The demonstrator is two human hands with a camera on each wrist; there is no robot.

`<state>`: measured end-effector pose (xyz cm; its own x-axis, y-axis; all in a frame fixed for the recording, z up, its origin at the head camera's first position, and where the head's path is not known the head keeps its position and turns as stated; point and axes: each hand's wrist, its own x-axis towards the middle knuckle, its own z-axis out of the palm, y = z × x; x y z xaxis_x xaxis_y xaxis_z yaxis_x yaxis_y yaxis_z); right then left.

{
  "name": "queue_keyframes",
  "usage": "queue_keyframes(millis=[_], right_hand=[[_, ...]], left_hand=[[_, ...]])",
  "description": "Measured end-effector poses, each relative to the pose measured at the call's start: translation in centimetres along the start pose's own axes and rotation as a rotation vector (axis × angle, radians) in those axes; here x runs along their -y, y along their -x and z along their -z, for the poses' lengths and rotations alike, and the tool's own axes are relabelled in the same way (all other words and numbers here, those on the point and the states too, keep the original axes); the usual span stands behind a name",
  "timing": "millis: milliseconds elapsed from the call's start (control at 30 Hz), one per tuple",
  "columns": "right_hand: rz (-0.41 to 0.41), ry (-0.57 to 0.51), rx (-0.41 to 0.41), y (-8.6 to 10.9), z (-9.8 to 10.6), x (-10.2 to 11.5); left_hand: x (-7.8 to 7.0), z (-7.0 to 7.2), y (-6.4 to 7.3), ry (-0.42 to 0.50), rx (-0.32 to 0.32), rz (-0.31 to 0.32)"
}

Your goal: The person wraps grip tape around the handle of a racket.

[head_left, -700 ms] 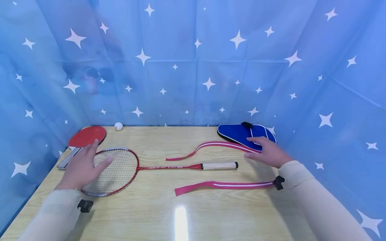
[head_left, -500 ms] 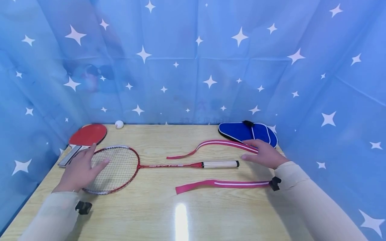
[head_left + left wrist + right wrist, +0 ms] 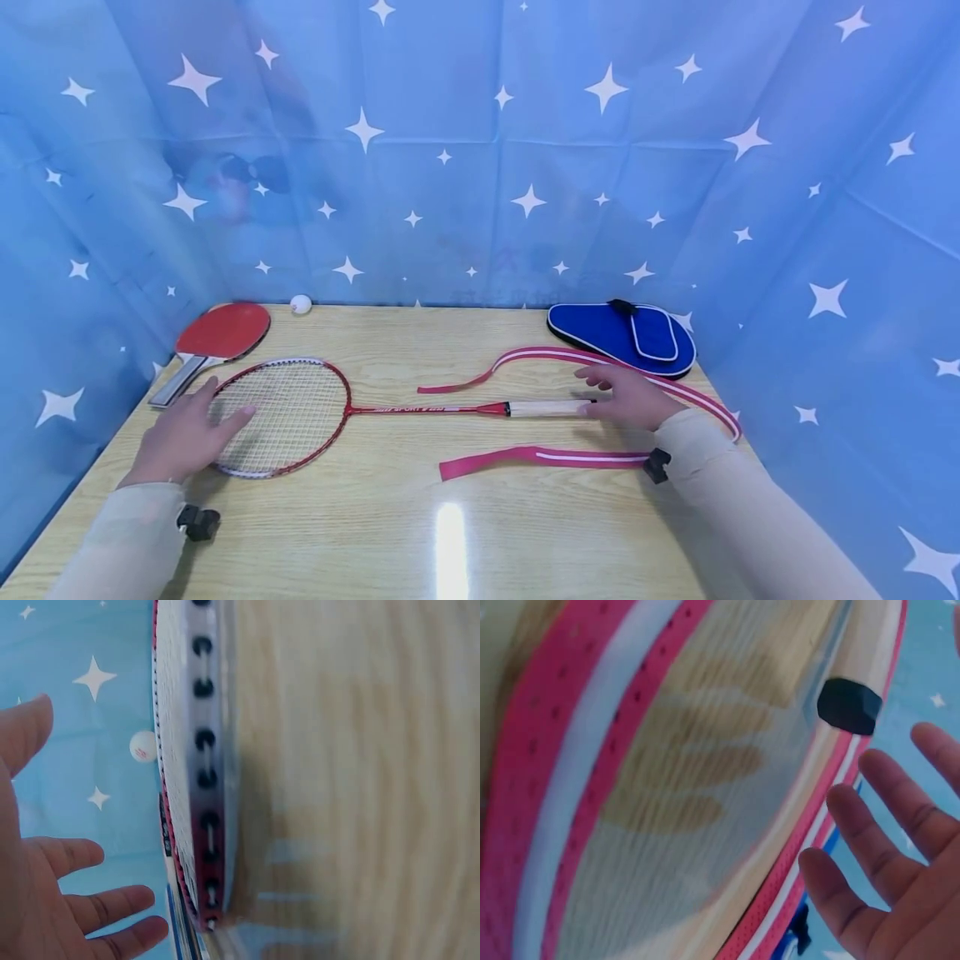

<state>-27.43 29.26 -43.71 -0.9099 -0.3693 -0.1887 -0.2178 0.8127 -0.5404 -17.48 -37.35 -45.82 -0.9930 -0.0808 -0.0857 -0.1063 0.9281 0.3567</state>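
A red badminton racket (image 3: 420,410) lies flat with its strung head at the left and pale handle (image 3: 543,408) at the right. Over the outer edge of the strings is my left hand (image 3: 176,437), fingers and thumb spread. My right hand (image 3: 626,396) is at the butt of the handle, its fingers apart and holding nothing; the black end cap (image 3: 847,705) shows beyond the fingertips in the right wrist view. A long pink strip with a white stripe (image 3: 555,354), like grip tape, loops round the handle, partly hidden beneath the right forearm.
A red table tennis bat (image 3: 225,331) lies at the back left, beside a white ball (image 3: 301,305) at the far edge. At the back right lies a blue bat case (image 3: 600,325). A starry blue curtain (image 3: 480,183) surrounds the wooden table (image 3: 337,533).
My right hand has moved left and towards me, away from the blue case, to the handle's end. My left hand has shifted slightly left. The racket and strip lie as before.
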Motion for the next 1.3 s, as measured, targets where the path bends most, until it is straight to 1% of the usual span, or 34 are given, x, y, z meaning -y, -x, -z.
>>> queue_keyframes(millis=[167,333,433,633,733,833,900,1000,1033,1167,1300], right_hand=[[-0.031,0.048,0.039,-1.0,-0.9,0.2],[-0.057,0.058,0.06,-1.4,-1.3,0.3],[-0.071,0.064,0.065,-1.7,-1.5,0.6],[-0.099,0.09,0.06,-1.9,-1.8,1.2],[-0.101,0.092,0.061,-2.0,-1.9,1.2],[-0.095,0.094,0.059,-1.9,-1.8,1.1],[-0.101,0.09,0.054,-1.8,-1.8,1.0],[-0.098,0.084,0.055,-1.6,-1.6,0.9],[-0.096,0.081,0.058,-1.5,-1.6,0.9],[-0.091,0.059,0.062,-1.3,-1.3,0.7],[-0.067,0.035,0.059,-1.0,-0.9,0.6]], left_hand=[[0.9,-0.2,-0.2,0.004,0.038,0.053],[1.0,0.1,-0.2,0.017,0.105,0.098],[0.9,0.4,-0.2,0.023,0.128,0.12],[0.7,0.5,-0.1,0.039,0.137,0.139],[0.7,0.5,-0.1,0.081,0.137,0.147],[0.9,0.5,-0.2,0.141,0.134,0.15],[1.1,0.6,-0.2,0.172,0.126,0.155],[1.4,0.8,-0.1,0.234,0.091,0.165],[1.5,0.8,-0.1,0.256,0.073,0.169],[1.6,0.9,-0.1,0.338,-0.017,0.145],[1.4,0.9,-0.1,0.371,-0.101,0.11]])
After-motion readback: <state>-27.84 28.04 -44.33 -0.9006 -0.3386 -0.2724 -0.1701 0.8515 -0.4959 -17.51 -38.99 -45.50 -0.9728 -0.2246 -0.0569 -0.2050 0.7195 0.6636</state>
